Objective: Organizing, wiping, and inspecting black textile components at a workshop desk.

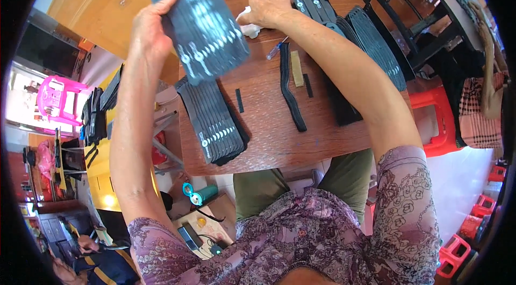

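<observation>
Raised over the table's left side, my left hand [153, 24] is closed round a stack of flat dark grey strips [201, 22] with white printed marks; the stack is slightly blurred. Below it, another fanned stack of dark strips [212, 124] lies at the table's near left. At the table's far edge, my right hand [271, 8] has bent fingers round a crumpled white piece [251, 29], partly hidden beneath it. Its fingertips are hard to see. Black strap pieces [313, 8] lie right beside this hand.
On the brown table [263, 118] are a small screwdriver [275, 50], a long black strap [291, 91], a tan strip [297, 69] and short black strips. More dark strips [376, 43] fill the right side. A red stool [438, 118] stands at the right; a teal bottle [204, 195] is below.
</observation>
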Motion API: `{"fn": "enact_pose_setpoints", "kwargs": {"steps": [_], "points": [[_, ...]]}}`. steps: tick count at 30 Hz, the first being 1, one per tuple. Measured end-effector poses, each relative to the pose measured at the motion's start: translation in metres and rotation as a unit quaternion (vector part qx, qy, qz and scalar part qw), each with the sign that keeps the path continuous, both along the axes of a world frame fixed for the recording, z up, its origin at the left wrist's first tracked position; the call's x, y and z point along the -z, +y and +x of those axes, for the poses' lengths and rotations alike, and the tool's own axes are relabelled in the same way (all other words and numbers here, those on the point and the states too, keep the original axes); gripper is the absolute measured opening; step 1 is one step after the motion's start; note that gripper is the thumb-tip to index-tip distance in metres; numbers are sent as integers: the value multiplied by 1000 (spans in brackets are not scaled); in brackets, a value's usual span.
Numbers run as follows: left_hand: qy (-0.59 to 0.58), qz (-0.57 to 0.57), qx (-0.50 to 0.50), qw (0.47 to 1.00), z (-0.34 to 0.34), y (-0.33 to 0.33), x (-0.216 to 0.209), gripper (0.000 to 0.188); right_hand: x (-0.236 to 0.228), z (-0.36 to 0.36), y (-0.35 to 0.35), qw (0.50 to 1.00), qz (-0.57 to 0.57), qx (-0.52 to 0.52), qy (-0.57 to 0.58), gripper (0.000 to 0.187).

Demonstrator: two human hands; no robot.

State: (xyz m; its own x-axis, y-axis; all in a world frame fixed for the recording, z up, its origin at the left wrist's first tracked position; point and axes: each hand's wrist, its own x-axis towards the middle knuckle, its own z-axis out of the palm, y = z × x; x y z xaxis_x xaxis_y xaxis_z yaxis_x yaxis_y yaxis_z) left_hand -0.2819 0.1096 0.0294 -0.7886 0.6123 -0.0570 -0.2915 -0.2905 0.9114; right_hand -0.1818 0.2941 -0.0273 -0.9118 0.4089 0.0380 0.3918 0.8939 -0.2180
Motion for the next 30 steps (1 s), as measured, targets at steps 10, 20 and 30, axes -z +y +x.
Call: {"fn": "enact_pose_setpoints", "kwargs": {"steps": [10, 20, 30], "points": [[-52, -18, 3, 998, 101, -38, 43, 27, -1, 106, -44, 918, -221, -112, 311, 42], [-139, 25, 70, 987, 198, -50, 46, 21, 15, 187, -71, 835, -477, -107, 253, 41], [-177, -19, 14, 984, 208, -60, 34, 14, 1, 243, -88, 854, -134, -290, 410, 31]]}}
